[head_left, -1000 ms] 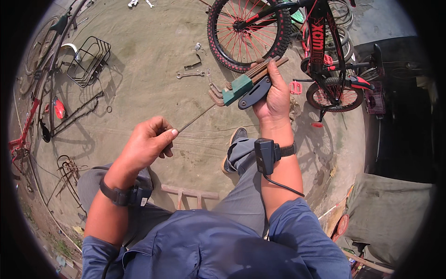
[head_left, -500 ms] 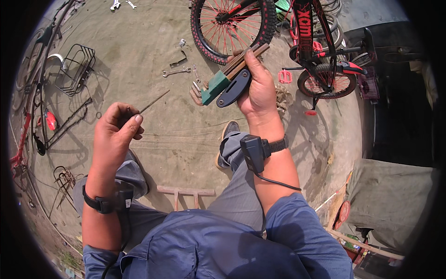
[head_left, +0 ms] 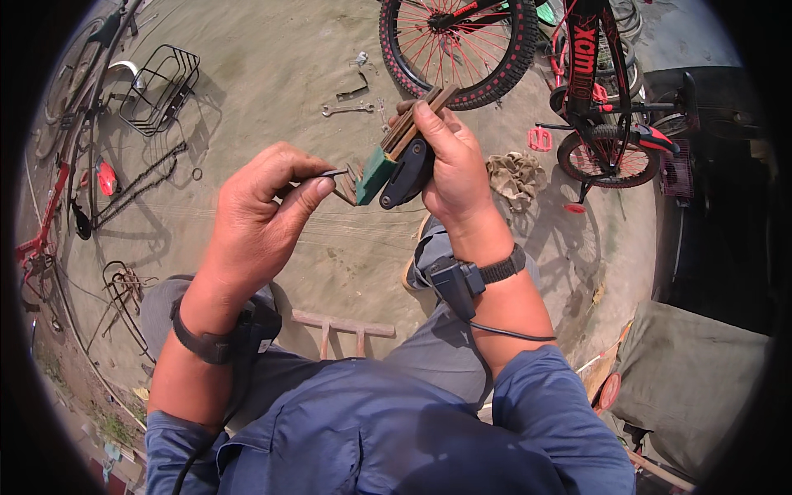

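My left hand [head_left: 268, 206] pinches a thin dark hex key [head_left: 332, 173] between thumb and fingers; most of its length is hidden in the grip. Its visible tip is beside the bent ends of a hex key set [head_left: 400, 134], whose long rusty keys sit in a green holder [head_left: 376, 175]. My right hand [head_left: 456, 161] is closed around that set, thumb on top of the long ends. Against the palm, alongside the green holder, it also grips a dark slotted handle [head_left: 409, 175] with round rivets.
Ahead stands a black and red bicycle [head_left: 584, 62] with a red-spoked wheel [head_left: 458, 33]. A wrench [head_left: 348, 108], a wire basket [head_left: 161, 89] and a chain [head_left: 140, 188] lie on the ground. A crumpled cloth [head_left: 517, 177] is right of my right hand.
My left hand has moved right and slightly up with the hex key, bringing it close to the set. The set in my right hand is tilted more steeply and sits slightly lower.
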Motion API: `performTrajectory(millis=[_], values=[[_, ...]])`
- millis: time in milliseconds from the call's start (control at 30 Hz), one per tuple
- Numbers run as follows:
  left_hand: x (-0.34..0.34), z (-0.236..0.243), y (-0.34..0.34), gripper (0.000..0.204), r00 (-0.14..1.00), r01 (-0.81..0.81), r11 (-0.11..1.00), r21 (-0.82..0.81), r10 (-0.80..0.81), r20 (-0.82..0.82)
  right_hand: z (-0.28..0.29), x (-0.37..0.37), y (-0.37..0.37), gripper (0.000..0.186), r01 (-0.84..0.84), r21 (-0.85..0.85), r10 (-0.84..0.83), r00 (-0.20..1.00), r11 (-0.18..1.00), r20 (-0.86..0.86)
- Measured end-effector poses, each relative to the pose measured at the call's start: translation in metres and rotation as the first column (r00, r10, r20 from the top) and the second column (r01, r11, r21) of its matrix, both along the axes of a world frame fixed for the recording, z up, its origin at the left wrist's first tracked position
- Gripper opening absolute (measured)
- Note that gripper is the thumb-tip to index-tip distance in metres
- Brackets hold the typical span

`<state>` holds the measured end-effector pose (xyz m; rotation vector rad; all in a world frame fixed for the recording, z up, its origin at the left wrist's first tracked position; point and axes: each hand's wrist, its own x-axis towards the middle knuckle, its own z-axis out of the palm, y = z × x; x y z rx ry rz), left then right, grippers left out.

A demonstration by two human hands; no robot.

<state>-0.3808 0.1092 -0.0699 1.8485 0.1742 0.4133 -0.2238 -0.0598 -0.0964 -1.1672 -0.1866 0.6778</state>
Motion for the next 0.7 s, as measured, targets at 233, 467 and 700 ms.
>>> performTrajectory(millis=[233, 467, 700], values=[[0.011, -0.005, -0.011, 0.013, 0.995, 0.0, 0.971, 0.24, 0.023, -0.095, -0.006, -0.023, 0.016, 0.023, -0.063, -0.076, 0.063, 0.998, 0.995, -0.003], [0.013, -0.015, -0.013, 0.011, 0.993, -0.01, 0.95, 0.313, 0.048, -0.112, -0.009, -0.034, 0.022, 0.024, -0.091, -0.095, 0.092, 0.996, 0.991, 0.009], [0.014, -0.016, -0.015, 0.011, 0.995, -0.022, 0.925, 0.38, 0.058, -0.084, -0.013, -0.034, 0.022, 0.023, -0.086, -0.08, 0.088, 0.996, 0.993, 0.011]])
